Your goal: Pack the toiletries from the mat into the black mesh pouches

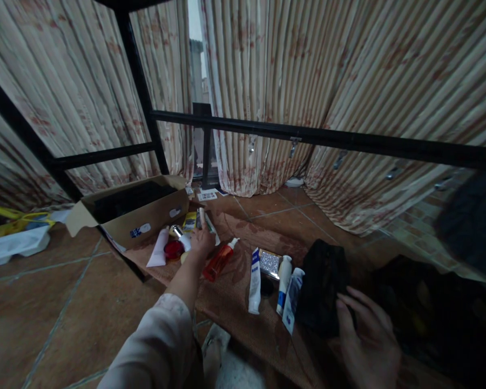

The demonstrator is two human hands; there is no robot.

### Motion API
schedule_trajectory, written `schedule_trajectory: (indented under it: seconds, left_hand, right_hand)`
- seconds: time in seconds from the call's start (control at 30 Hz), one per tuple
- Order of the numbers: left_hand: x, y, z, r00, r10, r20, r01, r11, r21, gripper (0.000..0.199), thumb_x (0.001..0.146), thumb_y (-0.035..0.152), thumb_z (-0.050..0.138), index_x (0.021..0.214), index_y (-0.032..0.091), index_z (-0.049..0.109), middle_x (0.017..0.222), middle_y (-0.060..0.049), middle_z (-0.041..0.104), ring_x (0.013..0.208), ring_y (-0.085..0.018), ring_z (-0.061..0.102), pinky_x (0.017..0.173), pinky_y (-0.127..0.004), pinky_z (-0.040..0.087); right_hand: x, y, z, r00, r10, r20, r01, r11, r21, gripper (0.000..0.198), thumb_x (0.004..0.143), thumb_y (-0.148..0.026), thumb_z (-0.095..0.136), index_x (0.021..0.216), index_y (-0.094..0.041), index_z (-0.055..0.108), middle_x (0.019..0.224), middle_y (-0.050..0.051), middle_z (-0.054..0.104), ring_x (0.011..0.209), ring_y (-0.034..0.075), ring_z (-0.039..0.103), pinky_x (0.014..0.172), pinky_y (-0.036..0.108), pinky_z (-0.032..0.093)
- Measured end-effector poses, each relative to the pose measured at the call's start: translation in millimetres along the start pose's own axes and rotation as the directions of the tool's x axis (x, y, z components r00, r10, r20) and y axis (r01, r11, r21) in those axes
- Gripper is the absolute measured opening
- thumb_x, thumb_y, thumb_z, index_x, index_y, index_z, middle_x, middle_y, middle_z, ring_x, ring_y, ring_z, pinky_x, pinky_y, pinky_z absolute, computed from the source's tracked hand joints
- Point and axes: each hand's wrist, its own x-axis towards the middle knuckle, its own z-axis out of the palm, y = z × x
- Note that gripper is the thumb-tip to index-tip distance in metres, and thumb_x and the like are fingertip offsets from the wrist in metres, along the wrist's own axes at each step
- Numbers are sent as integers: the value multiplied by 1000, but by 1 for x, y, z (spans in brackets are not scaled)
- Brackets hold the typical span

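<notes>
My left hand (203, 239) reaches over a group of cosmetics at the far left of the brown cloth-covered surface (235, 308). Its fingers close round a small pale tube (201, 215). Close by are a pink tube (159, 249), a red round jar (173, 249), a silver-capped bottle (178, 232) and a yellow packet (190, 221). A bottle of red liquid (218, 261) lies just right of my left wrist. At the right, my right hand (368, 337) has thumb and fingers on the edge of a black pouch (323, 286); dark fabric partly hides the grip.
Several tubes, among them a white tube (254, 283), lie beside a glittery box (270, 263) mid-surface. An open cardboard box (154, 219) stands at the left end. A black metal bar (267, 129) crosses ahead, before curtains (263, 65). Dark bags (441, 319) are at right.
</notes>
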Motion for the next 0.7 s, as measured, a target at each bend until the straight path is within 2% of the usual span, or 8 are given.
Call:
schedule_trajectory:
  seconds: [0.1,0.2,0.3,0.4,0.53,0.7]
  left_hand:
    - [9,-3,5,999,-44,4,45,999,-29,56,86,40,39,135,15,32,117,-22,55,108,-31,55,87,-40,40]
    - [12,-5,4,997,-68,-19,67,997,-44,47,87,32,37,133,19,33,116,-19,56,105,-29,57,84,-39,42]
    - [14,-11,0,997,-70,-28,69,997,-45,44,85,26,40,128,17,34,112,-17,59,102,-27,59,83,-37,43]
    - [14,-16,-7,998,-66,-2,66,997,-33,46,83,31,47,124,12,35,105,-17,63,99,-28,61,80,-35,45]
    - [11,-18,-21,999,-22,47,22,1000,-3,49,81,37,51,120,9,40,107,-20,62,102,-27,60,80,-33,45]
    - [-6,-15,-42,992,69,106,-71,997,15,32,84,31,46,109,12,51,106,-18,64,102,-26,60,79,-30,45]
  right_hand:
    - [-1,2,2,1000,4,-3,-4,1000,10,28,83,-44,50,89,-21,66,107,6,62,105,22,53,92,38,41]
    - [-1,4,3,1000,-3,-2,3,1000,22,27,83,-43,51,90,-21,66,108,6,61,106,22,53,93,38,40]
    - [-1,5,3,1000,-5,6,5,1000,23,27,83,-43,51,90,-21,66,107,6,62,106,23,53,93,39,40]
    - [-1,6,3,1000,-1,9,0,999,39,26,83,-42,52,89,-21,66,109,6,61,106,22,53,93,39,40]
    - [0,7,3,1000,1,11,-2,998,55,24,82,-42,53,88,-22,66,108,6,62,104,22,53,93,39,40]
    - [0,6,3,1000,-3,20,2,998,67,23,82,-40,53,89,-22,66,108,5,62,103,21,54,92,39,40]
